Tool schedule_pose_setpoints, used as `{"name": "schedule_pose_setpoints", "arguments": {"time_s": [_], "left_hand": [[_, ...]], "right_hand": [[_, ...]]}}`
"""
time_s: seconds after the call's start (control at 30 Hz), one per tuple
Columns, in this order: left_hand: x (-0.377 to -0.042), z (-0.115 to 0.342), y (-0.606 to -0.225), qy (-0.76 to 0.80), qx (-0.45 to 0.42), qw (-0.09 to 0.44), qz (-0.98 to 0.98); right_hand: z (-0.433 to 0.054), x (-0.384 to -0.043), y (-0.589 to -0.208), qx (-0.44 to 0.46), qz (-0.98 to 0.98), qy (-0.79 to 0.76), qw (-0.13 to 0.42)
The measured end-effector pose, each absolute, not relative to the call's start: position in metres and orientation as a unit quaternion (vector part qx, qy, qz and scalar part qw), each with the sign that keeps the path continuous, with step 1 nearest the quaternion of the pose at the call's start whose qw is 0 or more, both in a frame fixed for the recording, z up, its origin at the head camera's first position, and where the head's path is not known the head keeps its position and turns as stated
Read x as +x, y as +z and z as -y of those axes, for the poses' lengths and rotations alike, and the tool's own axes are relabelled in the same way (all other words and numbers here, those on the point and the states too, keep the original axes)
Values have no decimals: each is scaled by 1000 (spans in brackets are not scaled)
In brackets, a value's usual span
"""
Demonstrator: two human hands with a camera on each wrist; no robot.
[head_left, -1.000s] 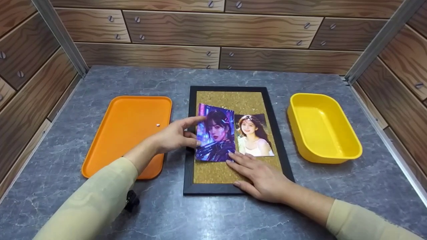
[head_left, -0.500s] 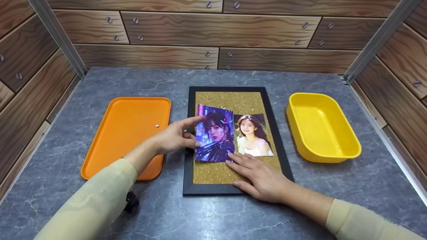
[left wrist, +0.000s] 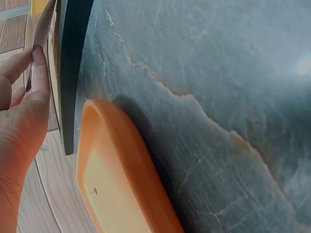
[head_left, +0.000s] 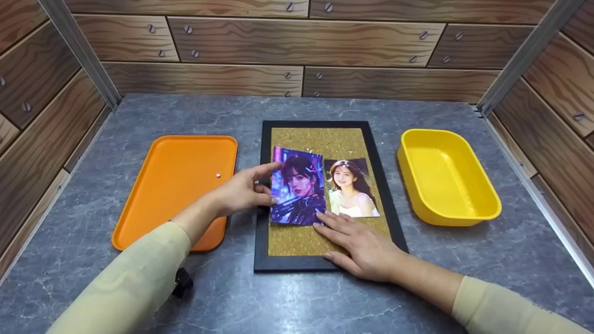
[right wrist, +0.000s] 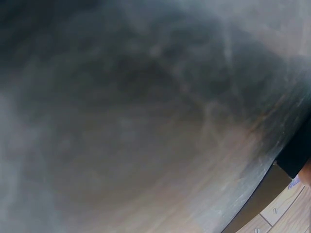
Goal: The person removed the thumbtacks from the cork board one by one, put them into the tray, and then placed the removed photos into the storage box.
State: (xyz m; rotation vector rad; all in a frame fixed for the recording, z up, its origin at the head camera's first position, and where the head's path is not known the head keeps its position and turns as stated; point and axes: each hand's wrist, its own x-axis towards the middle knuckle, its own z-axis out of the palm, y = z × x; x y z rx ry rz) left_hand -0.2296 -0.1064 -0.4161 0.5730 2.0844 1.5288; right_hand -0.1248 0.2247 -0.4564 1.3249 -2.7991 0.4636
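A corkboard [head_left: 329,241] in a black frame lies at the centre of the head view. On its left half is a purple picture print [head_left: 297,190] of a dark-haired figure, slightly tilted. My left hand [head_left: 243,190] pinches its left edge between thumb and fingers; in the left wrist view the print [left wrist: 43,24] stands edge-on, raised above the board. My right hand [head_left: 359,246] lies spread over the board's lower right, fingertips at the print's bottom right corner. Beside it sits a second print [head_left: 352,197] of a person in white. Small clear pins show along the prints' top edges.
An orange tray [head_left: 185,162] lies left of the board, with one small pushpin [head_left: 218,176] on it. To the right stands a yellow bin [head_left: 445,181]. Wood-patterned walls [head_left: 297,41] enclose the grey marbled table [head_left: 222,297] at the back and sides.
The head view has shifted very slightly. Both hands keep their places at the purple print, and the rest of the layout stays the same.
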Motion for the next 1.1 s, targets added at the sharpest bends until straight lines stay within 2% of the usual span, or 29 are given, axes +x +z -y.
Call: {"name": "schedule_pose_setpoints", "arguments": {"time_s": [0.6,0.9,1.1], "left_hand": [[-228,116,-405,550,194,242,-775],[-228,117,-397,561,199,239,-767],[-229,115,-390,568,194,233,-765]], "right_hand": [[-228,-123,-456,413,891,181,45],[-229,-125,-448,472,854,179,123],[-237,-125,-432,463,855,170,161]]}}
